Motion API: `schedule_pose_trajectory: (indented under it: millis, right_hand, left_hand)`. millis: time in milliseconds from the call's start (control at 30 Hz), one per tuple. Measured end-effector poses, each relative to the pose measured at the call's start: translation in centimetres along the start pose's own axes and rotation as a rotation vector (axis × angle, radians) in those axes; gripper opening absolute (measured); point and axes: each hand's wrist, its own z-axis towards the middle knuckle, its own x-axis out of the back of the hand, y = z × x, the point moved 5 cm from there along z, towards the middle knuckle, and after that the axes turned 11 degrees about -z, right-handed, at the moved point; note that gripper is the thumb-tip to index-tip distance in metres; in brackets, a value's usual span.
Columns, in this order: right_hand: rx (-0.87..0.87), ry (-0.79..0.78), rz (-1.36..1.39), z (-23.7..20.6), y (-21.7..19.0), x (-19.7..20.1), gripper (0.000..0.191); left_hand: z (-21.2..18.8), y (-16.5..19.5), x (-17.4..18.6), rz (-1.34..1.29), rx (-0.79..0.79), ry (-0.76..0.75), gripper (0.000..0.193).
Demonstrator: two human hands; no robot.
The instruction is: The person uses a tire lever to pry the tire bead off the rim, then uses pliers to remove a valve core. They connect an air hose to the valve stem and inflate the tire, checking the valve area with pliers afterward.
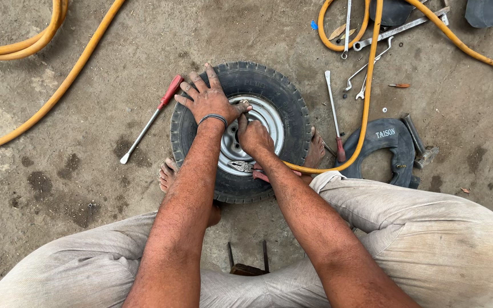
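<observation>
Down low, 2 hands [209, 100] on tyre [292, 102]

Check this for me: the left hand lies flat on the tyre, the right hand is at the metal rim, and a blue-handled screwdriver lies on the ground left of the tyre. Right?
Not quite. The screwdriver on the ground left of the tyre has a red handle, not blue, as the head view shows. The rest stands: the left hand lies flat on the tyre and the right hand is at the metal rim.
</observation>
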Motion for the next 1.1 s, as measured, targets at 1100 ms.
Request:
schedule_pose_trajectory:
  millis: [1100]
  right_hand:
    - [0.355,0.281,-0.129,-3.2,0.7,-2.8,0.051]
  left_hand:
    - [0.4,-2.4,3.7,-0.272,-0.197,-0.158,0.139]
